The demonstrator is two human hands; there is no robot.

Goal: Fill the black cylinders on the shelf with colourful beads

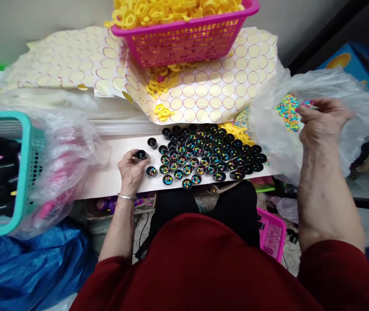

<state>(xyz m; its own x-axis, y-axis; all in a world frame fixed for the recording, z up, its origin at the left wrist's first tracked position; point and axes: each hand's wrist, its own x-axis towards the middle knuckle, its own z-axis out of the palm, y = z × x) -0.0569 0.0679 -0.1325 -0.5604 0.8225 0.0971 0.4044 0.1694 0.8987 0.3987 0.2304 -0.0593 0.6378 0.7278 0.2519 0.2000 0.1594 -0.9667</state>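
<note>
My left hand (130, 172) is closed around a small round black cup (141, 154) at the left of the white board. Two other black cups stand close by: one (152, 142) behind it, and one (151, 171) with colourful beads to its right. A crowd of similar black cups (198, 149) covers the middle of the board, many with coloured beads inside. Over an open clear plastic bag (333, 82), my right hand (323, 115) pinches a small pink scoop-like piece (306, 103) that seems to carry beads. Loose multicoloured beads (288, 113) lie in that bag.
A pink basket (184, 41) of yellow plastic pieces stands at the back on sheets of round stickers (204, 90). At left are a turquoise basket (25, 172) of black parts and a plastic bag of pink pieces (64, 168). Another pink basket (273, 235) sits below the board.
</note>
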